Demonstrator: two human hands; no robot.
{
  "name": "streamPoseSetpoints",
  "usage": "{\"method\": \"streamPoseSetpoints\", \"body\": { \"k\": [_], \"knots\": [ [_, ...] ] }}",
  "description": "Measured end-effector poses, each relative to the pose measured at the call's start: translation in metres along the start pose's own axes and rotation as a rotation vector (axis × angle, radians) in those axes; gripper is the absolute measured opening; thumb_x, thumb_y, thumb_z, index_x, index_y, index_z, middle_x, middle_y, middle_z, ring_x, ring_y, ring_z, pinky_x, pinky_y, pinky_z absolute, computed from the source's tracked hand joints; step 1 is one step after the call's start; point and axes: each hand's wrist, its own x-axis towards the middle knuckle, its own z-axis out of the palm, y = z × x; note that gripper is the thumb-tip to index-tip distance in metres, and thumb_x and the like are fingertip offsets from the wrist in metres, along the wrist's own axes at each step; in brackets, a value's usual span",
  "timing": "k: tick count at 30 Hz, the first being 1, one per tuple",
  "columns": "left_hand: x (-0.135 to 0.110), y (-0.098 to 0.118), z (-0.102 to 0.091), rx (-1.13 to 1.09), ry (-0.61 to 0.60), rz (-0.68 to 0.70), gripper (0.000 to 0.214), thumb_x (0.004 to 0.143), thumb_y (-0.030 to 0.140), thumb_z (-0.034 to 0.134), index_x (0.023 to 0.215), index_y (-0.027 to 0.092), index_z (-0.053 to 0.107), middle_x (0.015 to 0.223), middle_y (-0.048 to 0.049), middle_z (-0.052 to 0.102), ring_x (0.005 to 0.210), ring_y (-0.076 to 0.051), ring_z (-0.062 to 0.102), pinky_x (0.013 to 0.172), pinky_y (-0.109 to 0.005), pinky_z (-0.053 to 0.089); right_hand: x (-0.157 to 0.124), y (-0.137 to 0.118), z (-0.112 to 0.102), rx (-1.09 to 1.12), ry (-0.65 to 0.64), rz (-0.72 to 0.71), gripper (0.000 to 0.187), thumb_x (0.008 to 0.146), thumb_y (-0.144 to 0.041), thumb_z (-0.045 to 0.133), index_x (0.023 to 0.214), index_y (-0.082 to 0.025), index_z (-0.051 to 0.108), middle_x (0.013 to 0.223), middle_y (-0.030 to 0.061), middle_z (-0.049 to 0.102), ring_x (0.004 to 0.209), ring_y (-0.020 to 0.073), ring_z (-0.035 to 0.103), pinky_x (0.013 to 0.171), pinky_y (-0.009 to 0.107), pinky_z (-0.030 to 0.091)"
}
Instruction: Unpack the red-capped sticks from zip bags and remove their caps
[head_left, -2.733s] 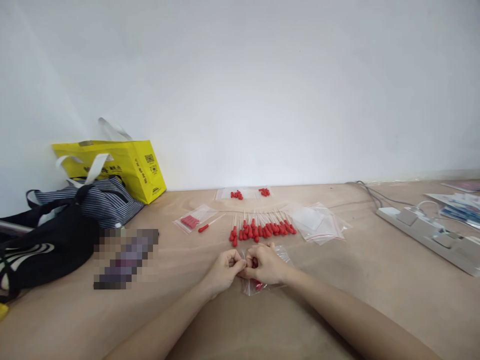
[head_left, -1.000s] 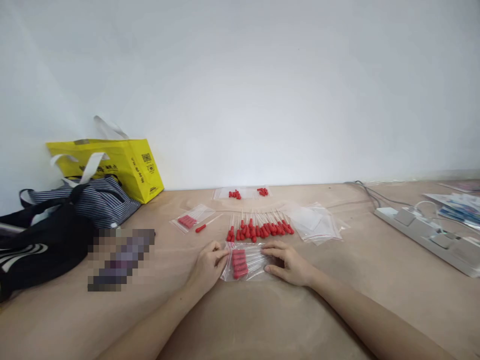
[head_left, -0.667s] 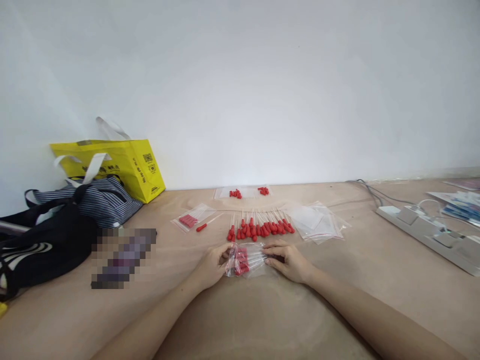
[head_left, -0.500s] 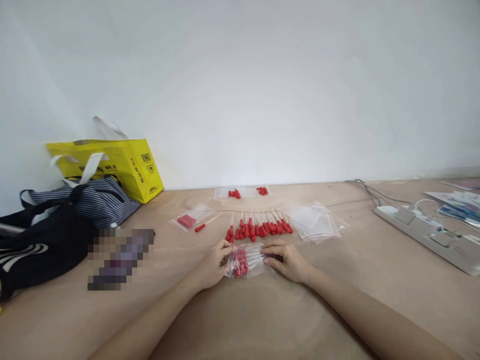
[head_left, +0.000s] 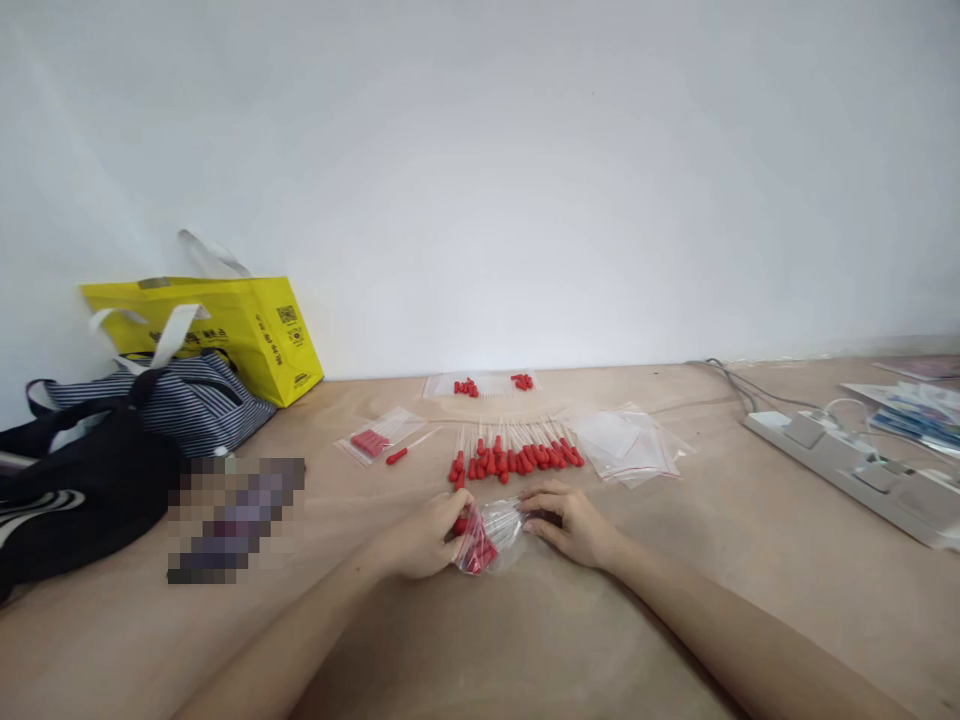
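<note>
On the wooden table my left hand is closed on the left end of a small clear zip bag that holds several red-bulbed droppers. My right hand pinches the bag's right end, fingers pressed together. The bag is tilted and crumpled between both hands. Just beyond lies a row of loose red-bulbed droppers.
A stack of empty clear bags lies right of the row. A filled bag and a single dropper lie to the left, more droppers by the wall. A yellow bag, a striped bag and a black bag are far left, a power strip at right.
The zip bag lay flat under both hands a second ago; now it is lifted, tilted and bunched, with my left hand curled round its end.
</note>
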Motion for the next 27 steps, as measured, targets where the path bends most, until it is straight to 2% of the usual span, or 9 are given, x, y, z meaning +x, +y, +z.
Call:
{"method": "streamPoseSetpoints", "body": {
  "k": [6,10,13,18,23,27],
  "knots": [
    [-0.012,0.004,-0.015,0.074,-0.046,-0.043,0.011,0.071,0.018,0.045,0.082,0.018,0.047,0.08,0.0,0.053,0.071,-0.013,0.047,0.065,-0.024,0.038,0.001,0.004,0.002,-0.004,0.032,0.02,0.012,0.076,-0.027,0.056,0.083,-0.02,0.064,0.086,0.0042,0.063,0.082,0.0154,0.056,0.074,0.029,0.044],
    [-0.016,0.003,-0.018,0.028,-0.091,0.048,0.021,0.068,0.02,0.051,0.088,0.018,0.049,0.085,-0.0015,0.054,0.076,-0.015,0.049,0.07,-0.026,0.039,0.002,0.008,0.004,-0.048,0.048,0.031,0.011,0.073,-0.026,0.06,0.081,-0.02,0.064,0.086,0.0035,0.062,0.081,0.0157,0.056,0.076,0.031,0.042],
    [-0.018,0.001,-0.015,-0.021,-0.116,0.067,0.027,0.066,0.023,0.056,0.092,0.018,0.048,0.086,-0.0016,0.055,0.076,-0.015,0.05,0.069,-0.026,0.041,0.001,0.01,0.005,-0.072,0.052,0.041,0.011,0.073,-0.027,0.06,0.081,-0.021,0.063,0.087,0.0039,0.062,0.081,0.0162,0.055,0.076,0.033,0.041],
    [-0.024,-0.006,-0.008,-0.002,-0.049,0.091,0.022,0.076,0.024,0.046,0.097,0.019,0.049,0.095,-0.0041,0.055,0.085,-0.017,0.051,0.075,-0.028,0.041,0.001,0.009,0.004,-0.078,0.036,0.054,0.01,0.074,-0.027,0.058,0.081,-0.021,0.063,0.085,0.0039,0.061,0.08,0.0166,0.055,0.075,0.032,0.041],
    [-0.029,-0.022,0.003,0.055,0.068,0.078,0.032,0.085,0.023,0.033,0.115,0.022,0.042,0.118,-0.0067,0.049,0.107,-0.019,0.045,0.092,-0.032,0.035,0.002,0.007,0.003,-0.099,0.026,0.049,0.011,0.075,-0.027,0.057,0.082,-0.022,0.063,0.086,0.0042,0.061,0.081,0.0172,0.055,0.074,0.033,0.041],
    [-0.029,-0.034,0.011,0.092,0.164,0.07,0.035,0.088,0.023,0.024,0.119,0.022,0.04,0.123,-0.0065,0.046,0.113,-0.018,0.042,0.098,-0.032,0.03,0.002,0.006,0.003,-0.115,0.024,0.055,0.01,0.075,-0.027,0.057,0.081,-0.022,0.063,0.086,0.0037,0.061,0.081,0.017,0.055,0.074,0.032,0.041]
  ]
}}
